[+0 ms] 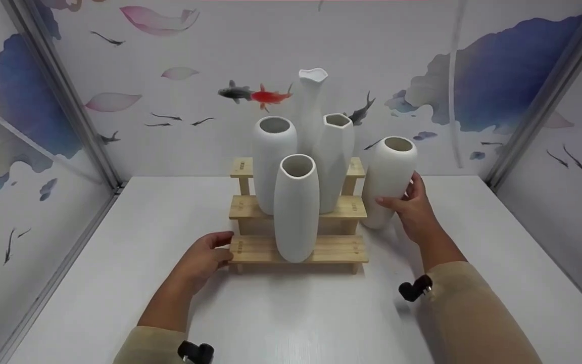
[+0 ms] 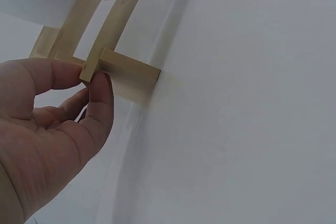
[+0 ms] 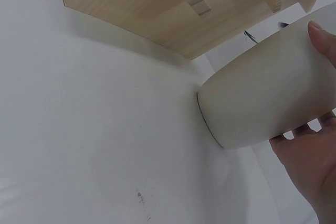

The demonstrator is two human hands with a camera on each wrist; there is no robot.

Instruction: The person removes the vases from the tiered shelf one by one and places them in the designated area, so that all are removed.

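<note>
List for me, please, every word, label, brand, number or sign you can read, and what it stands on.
None can be read anywhere, vases and wall included.
Stand: dark marks near its ends, too small to read.
Table: dark specks, too blurred to identify.

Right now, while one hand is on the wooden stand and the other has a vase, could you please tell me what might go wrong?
The held vase in the right hand is close beside the stand, so a sideways move might knock it.

The left hand pinches the end of the lowest shelf; the front vase looks near that shelf's front edge, so a jerk could tip it.
</note>
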